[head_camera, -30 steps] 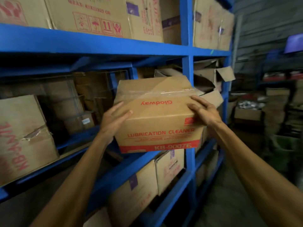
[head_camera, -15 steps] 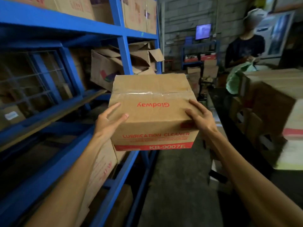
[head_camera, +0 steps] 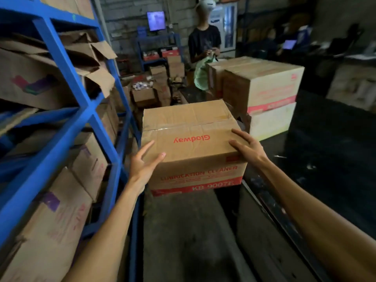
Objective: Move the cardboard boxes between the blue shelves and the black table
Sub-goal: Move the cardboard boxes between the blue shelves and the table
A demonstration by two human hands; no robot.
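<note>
I hold a brown cardboard box (head_camera: pixel 191 143) with red "Glodway" and "LUBRICATION CLEANER" print in the air over the aisle floor. My left hand (head_camera: pixel 143 163) presses its left side and my right hand (head_camera: pixel 247 148) grips its right top edge. The blue shelves (head_camera: pixel 67 78), full of cardboard boxes, run along the left. The black table (head_camera: pixel 333 159) lies to the right, and the box hangs just left of its edge. Stacked cardboard boxes (head_camera: pixel 262 84) stand on the table's far part.
A person in a dark shirt (head_camera: pixel 204 43) stands behind the stacked boxes holding a green bag (head_camera: pixel 200 75). Open cartons (head_camera: pixel 154 88) crowd the aisle's far end below a lit monitor (head_camera: pixel 156 20). The concrete aisle floor (head_camera: pixel 183 241) runs between shelves and table.
The box has come off the shelf and swung to the right with my turning view. The shelves have slid to the left and the black table has come into view.
</note>
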